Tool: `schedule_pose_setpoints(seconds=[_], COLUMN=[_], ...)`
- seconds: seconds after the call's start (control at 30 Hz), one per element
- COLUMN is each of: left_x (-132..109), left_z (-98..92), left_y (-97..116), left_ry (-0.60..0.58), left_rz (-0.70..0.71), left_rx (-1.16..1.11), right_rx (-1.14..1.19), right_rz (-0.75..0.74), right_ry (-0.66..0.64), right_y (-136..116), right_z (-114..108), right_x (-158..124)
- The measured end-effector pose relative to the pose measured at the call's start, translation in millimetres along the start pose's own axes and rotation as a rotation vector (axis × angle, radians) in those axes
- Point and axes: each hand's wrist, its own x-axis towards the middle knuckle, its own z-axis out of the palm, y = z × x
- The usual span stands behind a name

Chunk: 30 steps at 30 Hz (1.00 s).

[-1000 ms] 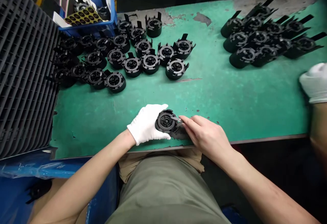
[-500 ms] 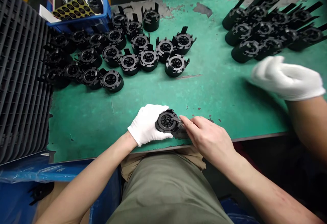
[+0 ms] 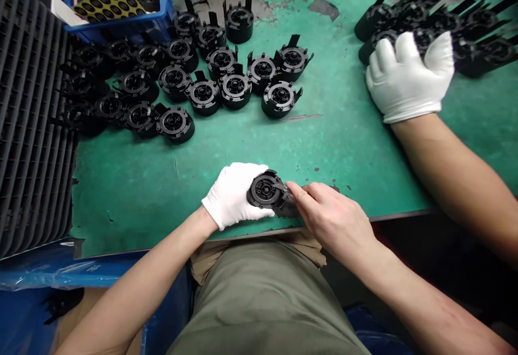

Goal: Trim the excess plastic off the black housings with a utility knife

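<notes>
My left hand (image 3: 234, 196), in a white glove, is wrapped round a round black plastic housing (image 3: 266, 189) near the table's front edge. Its ringed face with spokes is turned up toward me. My bare right hand (image 3: 334, 206) is closed, thumb and forefinger pinching a thin metal tool (image 3: 280, 186) whose tip meets the right rim of the housing. The fingers cover most of this tool, so I cannot tell its exact kind.
Several similar black housings (image 3: 237, 88) stand at the left and middle of the green table (image 3: 226, 152). A blue bin (image 3: 121, 30) holds a sheet of round stickers (image 3: 109, 3). At right, a co-worker's gloved hand (image 3: 410, 77) reaches over more housings (image 3: 376, 18). A dark ribbed rack (image 3: 32, 112) borders the left.
The co-worker's gloved hand has moved left and away from me, onto the housings at right, and its fingers have spread. My own hands have barely moved, and the tool stays at the rim.
</notes>
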Motion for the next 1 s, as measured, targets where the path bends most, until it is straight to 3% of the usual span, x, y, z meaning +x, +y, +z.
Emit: schedule_pose_setpoints(seconds=[0.4,1.0], left_x=[0,1], left_z=[-0.1,-0.9], left_y=[-1,1], left_ry=[-0.002,-0.018], left_rz=[0.01,-0.015], left_rx=[-0.019,0.003], right_rx=[0.084,-0.074], right_rz=[-0.002,-0.027], right_ry=[0.028,-0.052], right_y=[7,-8], right_z=[15,-9], right_x=[-6,1])
